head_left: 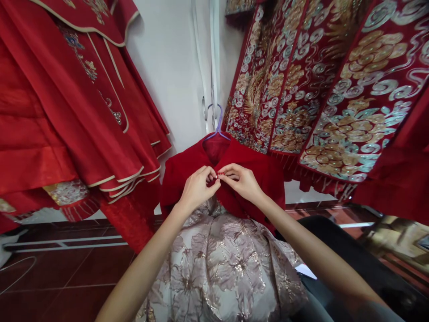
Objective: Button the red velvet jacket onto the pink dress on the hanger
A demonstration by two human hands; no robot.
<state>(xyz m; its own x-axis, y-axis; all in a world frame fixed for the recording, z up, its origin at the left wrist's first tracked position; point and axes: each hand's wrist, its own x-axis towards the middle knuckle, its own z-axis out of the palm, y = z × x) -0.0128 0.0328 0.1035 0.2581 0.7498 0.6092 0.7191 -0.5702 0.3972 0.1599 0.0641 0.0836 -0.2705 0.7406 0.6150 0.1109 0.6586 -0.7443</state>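
A red jacket (187,163) hangs on a purple hanger (219,123) in front of me, over a pale dress (231,264) with a shiny floral pattern. Both hands meet at the jacket's front, just below its V-shaped neck. My left hand (198,187) is closed, thumb and fingers pinched at the tip of a small red fastening (220,174). From the other side, my right hand (244,182) pinches the same fastening, its fingertips nearly touching those of the left. The fingers partly cover the fastening, so its exact form is hard to make out.
Red garments with cream edging (110,147) hang at the left. Richly embroidered red and gold panels (335,103) hang at the right. White straps (213,58) run down the wall above the hanger. A white metal bar (83,241) crosses above the dark red tiled floor (90,268).
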